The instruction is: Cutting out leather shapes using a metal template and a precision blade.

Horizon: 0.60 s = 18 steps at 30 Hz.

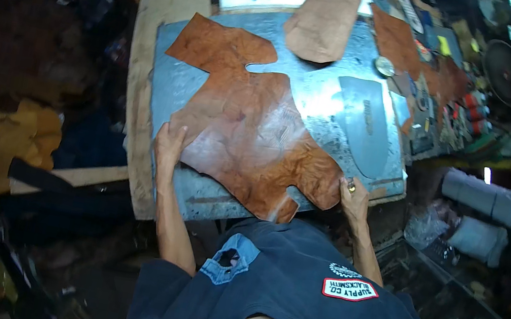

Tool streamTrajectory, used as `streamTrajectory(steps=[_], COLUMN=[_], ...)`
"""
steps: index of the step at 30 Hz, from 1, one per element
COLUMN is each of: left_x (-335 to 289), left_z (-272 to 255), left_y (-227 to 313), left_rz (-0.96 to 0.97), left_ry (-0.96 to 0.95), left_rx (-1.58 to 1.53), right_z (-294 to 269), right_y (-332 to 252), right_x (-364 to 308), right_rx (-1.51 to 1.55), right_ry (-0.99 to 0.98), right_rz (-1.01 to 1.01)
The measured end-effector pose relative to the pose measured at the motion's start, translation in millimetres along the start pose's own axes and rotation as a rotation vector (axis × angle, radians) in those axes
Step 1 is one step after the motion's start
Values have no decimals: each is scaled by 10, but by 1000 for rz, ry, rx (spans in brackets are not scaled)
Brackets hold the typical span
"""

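Observation:
A large, irregular piece of brown leather [236, 112] lies across the grey work surface [166, 103], with curved cut-outs along its edges and a pale sheen over its middle. My left hand [169, 144] pinches its left edge. At the near right corner my right hand [355, 201], wearing a ring, grips the leather between thumb and fingers. Part of the leather's near edge hangs over the table edge close to my body. Right of the leather is a flat grey template [364, 124] with a rounded, tapering shape.
A long tan leather strip [324, 24] hangs over the far side of the table. Near it are a small round tin [385, 66] and brown leather scraps [396, 37]. Several hand tools clutter the right side. Yellowish leather [19, 142] lies off to the left.

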<state>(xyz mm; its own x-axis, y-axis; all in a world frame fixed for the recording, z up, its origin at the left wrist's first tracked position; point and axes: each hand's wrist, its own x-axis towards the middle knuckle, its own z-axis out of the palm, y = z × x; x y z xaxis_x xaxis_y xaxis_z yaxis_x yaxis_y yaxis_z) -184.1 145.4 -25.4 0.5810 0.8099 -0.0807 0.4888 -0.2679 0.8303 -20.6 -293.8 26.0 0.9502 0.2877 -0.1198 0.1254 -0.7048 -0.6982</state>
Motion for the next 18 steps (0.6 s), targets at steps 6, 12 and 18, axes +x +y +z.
streamTrajectory(steps=[6,12,18], left_x=[-253,-426,-489], left_z=[-12,133,-70], left_y=[290,307,1037], left_rz=[-189,-192,71], left_ry=[-78,-173,-4], left_rx=[-210,-677,-214], right_z=[95,-58,-96], right_y=[135,-16,-208], right_x=[320,565,687], right_rx=[22,434,378], right_ry=[-122,-520,-301], right_rz=[-74,334,13])
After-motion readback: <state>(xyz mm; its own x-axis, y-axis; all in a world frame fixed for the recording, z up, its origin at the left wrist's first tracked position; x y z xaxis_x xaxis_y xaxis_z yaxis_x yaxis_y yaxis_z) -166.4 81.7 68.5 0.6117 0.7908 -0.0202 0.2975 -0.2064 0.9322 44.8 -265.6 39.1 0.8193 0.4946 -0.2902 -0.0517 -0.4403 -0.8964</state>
